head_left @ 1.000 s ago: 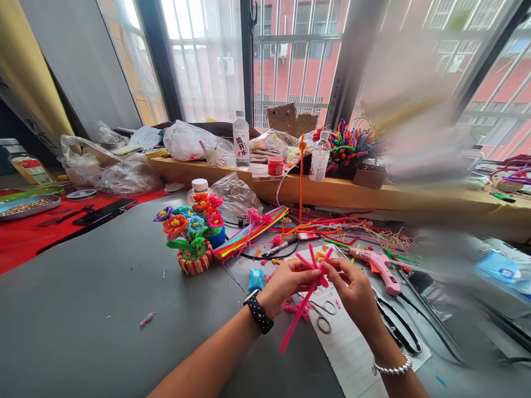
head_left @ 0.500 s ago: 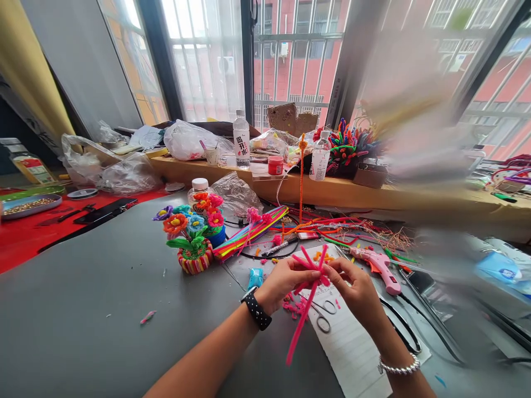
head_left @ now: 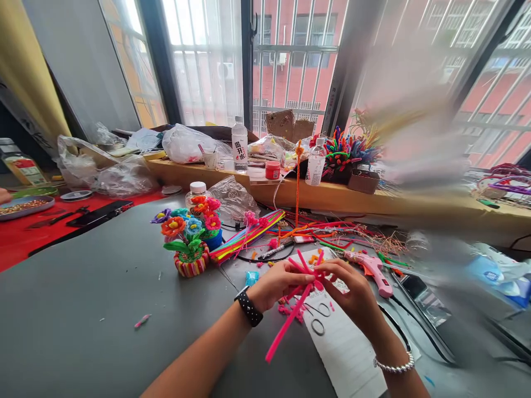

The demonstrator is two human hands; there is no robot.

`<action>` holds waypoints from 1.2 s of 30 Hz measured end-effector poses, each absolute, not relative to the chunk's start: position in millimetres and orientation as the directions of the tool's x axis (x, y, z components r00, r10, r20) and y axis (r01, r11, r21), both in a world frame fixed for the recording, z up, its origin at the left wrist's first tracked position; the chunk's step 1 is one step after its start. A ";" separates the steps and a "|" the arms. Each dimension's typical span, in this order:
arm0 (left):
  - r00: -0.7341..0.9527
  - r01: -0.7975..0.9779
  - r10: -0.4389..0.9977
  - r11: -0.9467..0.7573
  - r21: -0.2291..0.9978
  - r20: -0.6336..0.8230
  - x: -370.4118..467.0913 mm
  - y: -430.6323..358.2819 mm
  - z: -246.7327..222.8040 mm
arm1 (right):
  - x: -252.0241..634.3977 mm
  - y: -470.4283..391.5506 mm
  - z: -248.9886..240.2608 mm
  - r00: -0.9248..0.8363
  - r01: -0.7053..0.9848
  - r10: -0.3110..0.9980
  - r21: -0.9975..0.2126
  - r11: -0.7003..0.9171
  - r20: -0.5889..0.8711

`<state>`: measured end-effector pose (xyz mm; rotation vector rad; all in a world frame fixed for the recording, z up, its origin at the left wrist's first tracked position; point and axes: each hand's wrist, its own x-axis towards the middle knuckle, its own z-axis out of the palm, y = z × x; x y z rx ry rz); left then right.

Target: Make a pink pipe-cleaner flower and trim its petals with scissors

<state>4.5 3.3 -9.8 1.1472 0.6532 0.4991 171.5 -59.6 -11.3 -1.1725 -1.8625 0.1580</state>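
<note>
Both my hands pinch a bundle of bright pink pipe cleaners above the table, crossed at one point with ends sticking out. My left hand, with a dotted black watch band at the wrist, grips the crossing from the left. From the right, the fingertips of my right hand close on the same crossing; a silver bead bracelet circles that wrist. Just under the hands lie scissors on a sheet of lined paper. Small pink pipe cleaner pieces are scattered beside the sheet.
A pink glue gun lies to the right, its cord trailing forward. Left of my hands stand potted pipe cleaner flowers and a bunch of coloured pipe cleaners. Water bottles line the ledge behind. Another person's fingers show far left.
The long pink end has swung left and points lower left. My right fingers have shifted over the crossing. The whole view has moved slightly; another person's fingers show clearer at far left.
</note>
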 end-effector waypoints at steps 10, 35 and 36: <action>0.689 -0.089 0.685 0.405 0.910 -0.238 6.4 1.5 -8.3 | 173.6 -57.9 -21.8 -0.204 0.784 0.644 -0.271 0.559 0.737; 0.667 0.152 0.741 -0.234 0.960 0.075 4.9 3.9 -9.3 | 170.4 -54.2 -25.4 0.054 0.410 0.987 -0.905 0.114 0.149; 0.689 0.162 0.722 -0.235 0.958 0.061 4.6 4.7 -9.7 | 172.6 -54.6 -26.2 0.023 0.374 0.990 -0.920 0.120 0.139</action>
